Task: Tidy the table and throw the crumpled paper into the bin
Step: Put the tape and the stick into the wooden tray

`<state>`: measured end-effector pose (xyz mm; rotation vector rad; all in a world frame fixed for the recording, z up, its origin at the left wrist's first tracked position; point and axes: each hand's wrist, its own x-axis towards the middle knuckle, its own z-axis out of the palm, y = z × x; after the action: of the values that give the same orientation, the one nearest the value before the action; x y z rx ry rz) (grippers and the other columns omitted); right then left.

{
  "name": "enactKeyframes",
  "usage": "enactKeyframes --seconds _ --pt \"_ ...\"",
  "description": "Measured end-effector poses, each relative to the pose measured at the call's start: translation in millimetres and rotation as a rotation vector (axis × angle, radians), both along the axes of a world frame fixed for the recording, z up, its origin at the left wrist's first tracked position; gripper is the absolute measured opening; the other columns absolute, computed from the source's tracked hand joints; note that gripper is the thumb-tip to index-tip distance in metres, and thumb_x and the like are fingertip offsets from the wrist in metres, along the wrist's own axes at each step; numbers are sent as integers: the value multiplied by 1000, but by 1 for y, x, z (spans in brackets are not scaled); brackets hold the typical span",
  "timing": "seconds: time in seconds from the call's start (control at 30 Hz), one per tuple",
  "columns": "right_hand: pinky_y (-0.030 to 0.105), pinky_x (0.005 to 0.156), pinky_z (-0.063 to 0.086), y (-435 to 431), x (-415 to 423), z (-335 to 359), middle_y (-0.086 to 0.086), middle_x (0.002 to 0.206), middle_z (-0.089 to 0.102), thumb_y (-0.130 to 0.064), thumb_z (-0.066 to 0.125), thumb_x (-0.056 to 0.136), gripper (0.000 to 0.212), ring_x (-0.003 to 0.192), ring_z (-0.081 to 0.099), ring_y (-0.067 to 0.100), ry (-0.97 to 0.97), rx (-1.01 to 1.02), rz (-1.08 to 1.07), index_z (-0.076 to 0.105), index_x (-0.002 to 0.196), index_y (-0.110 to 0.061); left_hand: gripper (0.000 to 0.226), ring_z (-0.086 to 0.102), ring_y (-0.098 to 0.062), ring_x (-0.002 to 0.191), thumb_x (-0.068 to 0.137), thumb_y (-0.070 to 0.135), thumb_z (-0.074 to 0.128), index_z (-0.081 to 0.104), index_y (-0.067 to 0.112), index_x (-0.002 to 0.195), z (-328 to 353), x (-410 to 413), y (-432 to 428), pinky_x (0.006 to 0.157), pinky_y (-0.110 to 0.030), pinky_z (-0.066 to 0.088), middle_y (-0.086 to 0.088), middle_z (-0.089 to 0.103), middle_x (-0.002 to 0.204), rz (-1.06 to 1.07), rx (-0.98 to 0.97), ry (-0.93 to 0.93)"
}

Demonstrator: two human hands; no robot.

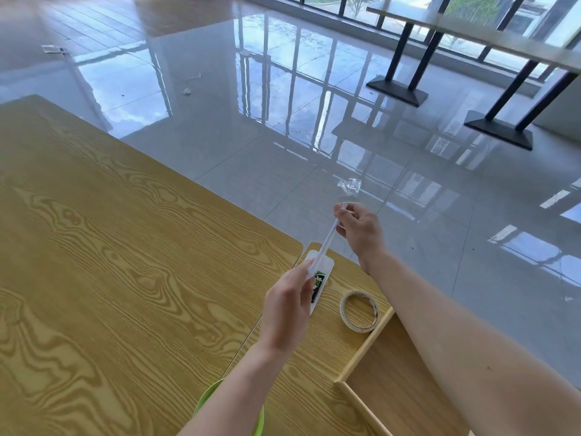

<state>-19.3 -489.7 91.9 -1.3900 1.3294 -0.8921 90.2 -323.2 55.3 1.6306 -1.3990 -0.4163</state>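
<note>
1. I saw the left hand (287,306) pinched shut on the near end of a thin pale strip (327,243), and the right hand (358,228) pinched shut on its far end, so the strip ran taut between them toward one o'clock, out past the worktop (125,247) edge.
2. Under the strip lay a clear packet (319,283) with a green and black label, and at four o'clock from it a roll of tape (359,310) lay flat near the corner.
3. No crumpled paper lay on the worktop. I could make out a small crumpled scrap (349,185) on the floor (251,121) at twelve o'clock from the right hand, and a smaller one (187,91) far off at eleven; whether either was paper or film I could not tell. No bin was in view.
4. My worry was that the strip would snap or slip from a pinch, or stick to the fingers, and flutter to the floor.
5. A sweeping forearm could have knocked the packet or the roll off the corner.
6. The green rim of a dish (207,401) sat under the left forearm and could have been nudged.
7. The label's print was too small to read; I made out no brand.
</note>
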Motion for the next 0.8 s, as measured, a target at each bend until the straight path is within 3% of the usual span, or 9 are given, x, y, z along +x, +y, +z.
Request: enactKeyframes --seconds 0.13,0.2,0.3,0.4,0.5,0.63,0.7,0.8 --pt "44 94 55 -2 -4 4 -2 99 64 -47 60 92 38 97 62 17 -50 57 10 63 116 -18 47 62 -12 116 98 18 59 49 20 144 -2 2 2 93 -34 55 2 65 129 -11 33 54" --pt "39 91 56 2 -12 4 3 110 63 -53 55 93 40 104 61 20 -112 94 -20 61 114 -20 52 57 -9 121 97 28 61 45 20 147 -4 3 8 97 -30 51 4 61 134 -1 74 105" --pt "40 89 57 18 -34 -6 8 108 64 -45 56 95 38 98 65 22 1 101 -79 62 115 -14 47 60 -2 106 93 29 64 52 21 138 -11 3 23 87 -28 52 9 63 118 126 156 197" --pt "45 87 58 45 -63 -22 2 98 69 -31 64 93 35 88 68 20 232 113 -55 62 121 -9 18 58 1 84 89 20 68 63 26 105 -21 0 41 69 -21 49 9 62 90 241 230 217" --pt "36 83 56 79 -91 -42 -4 93 70 -24 67 89 29 87 67 13 405 129 -15 67 116 -12 12 58 -1 75 88 13 67 66 25 91 -28 -9 55 63 -14 45 11 62 80 141 281 90" --pt "19 77 48 114 -112 -63 -5 93 72 -19 70 87 25 86 65 8 645 57 45 70 112 -15 22 61 -7 90 92 18 60 68 17 113 -31 -34 48 74 -13 44 8 65 103 -162 302 -188" --pt "20 81 50 122 -113 -67 -2 98 73 -16 70 87 27 89 65 9 687 3 77 70 114 -14 26 61 -16 99 95 17 52 63 16 119 -35 -45 27 81 -24 50 1 62 112 -251 322 -340" --pt "28 89 51 122 -110 -70 1 106 70 -18 70 86 26 99 64 16 774 -93 160 70 112 -15 21 59 -25 98 96 7 43 55 11 113 -38 -58 -11 80 -33 52 -8 59 112 -266 427 -604"
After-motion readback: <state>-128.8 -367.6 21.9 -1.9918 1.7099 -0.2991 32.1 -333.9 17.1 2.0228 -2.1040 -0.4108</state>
